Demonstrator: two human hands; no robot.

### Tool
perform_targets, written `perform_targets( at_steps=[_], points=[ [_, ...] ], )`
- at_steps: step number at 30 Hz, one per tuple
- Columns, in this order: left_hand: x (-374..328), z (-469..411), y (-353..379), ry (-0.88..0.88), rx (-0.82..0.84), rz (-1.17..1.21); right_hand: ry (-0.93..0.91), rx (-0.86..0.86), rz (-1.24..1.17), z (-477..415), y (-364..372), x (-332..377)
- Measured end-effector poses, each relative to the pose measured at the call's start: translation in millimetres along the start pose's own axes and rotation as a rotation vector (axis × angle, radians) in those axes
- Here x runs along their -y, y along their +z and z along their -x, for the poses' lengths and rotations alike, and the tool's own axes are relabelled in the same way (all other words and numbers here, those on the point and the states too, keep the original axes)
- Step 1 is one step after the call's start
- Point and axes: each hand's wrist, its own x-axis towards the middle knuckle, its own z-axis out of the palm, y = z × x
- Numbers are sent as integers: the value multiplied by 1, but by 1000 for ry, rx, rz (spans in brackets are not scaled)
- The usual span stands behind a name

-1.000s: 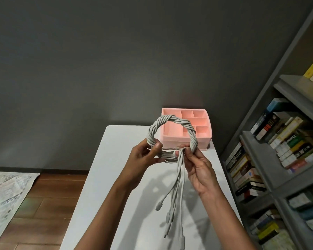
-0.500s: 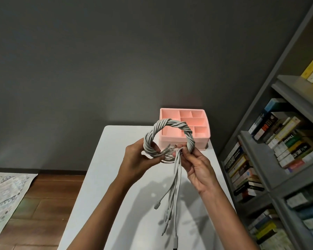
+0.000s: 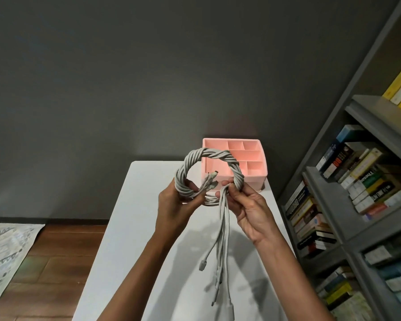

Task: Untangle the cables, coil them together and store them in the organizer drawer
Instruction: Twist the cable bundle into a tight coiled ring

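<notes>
Grey cables twisted into one ropey coil [image 3: 218, 156], held up over the counter [image 3: 125, 228], right in front of the pink organizer [image 3: 255, 176] and not in it. Left hand [image 3: 174, 205] grips the coil's lower left, fingers curled round the strands. Right hand [image 3: 248, 205] pinches the lower right, where the tails [image 3: 223, 239] drop toward the counter, plugs dangling. A few short plug ends [image 3: 210, 179] poke into the ring's middle. A bookshelf [image 3: 329, 205] stands at right, packed with books.
</notes>
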Motion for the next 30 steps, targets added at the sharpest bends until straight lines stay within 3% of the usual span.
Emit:
perform_targets(
  at_steps=[5, 12, 19, 23, 27, 30],
  points=[
    [1, 4, 7, -101, 12, 161, 2, -8, -40, -2, 1, -3],
    [2, 6, 13, -159, -16, 179, 6, 18, 15, -1, 0, -9],
    [-7, 1, 7, -254, 170, 376, 68, -16, 25, -4, -1, -13],
    [2, -3, -1, -175, 209, 78, 69, -15, 25, -6, -3, -11],
    [11, -10, -16, -122, 452, -42, 64, -9, 40, -7, -6, -7],
    [12, -15, -24, 138, 531, -269, 98, 0, 20, -8, -7, -11]
  ],
)
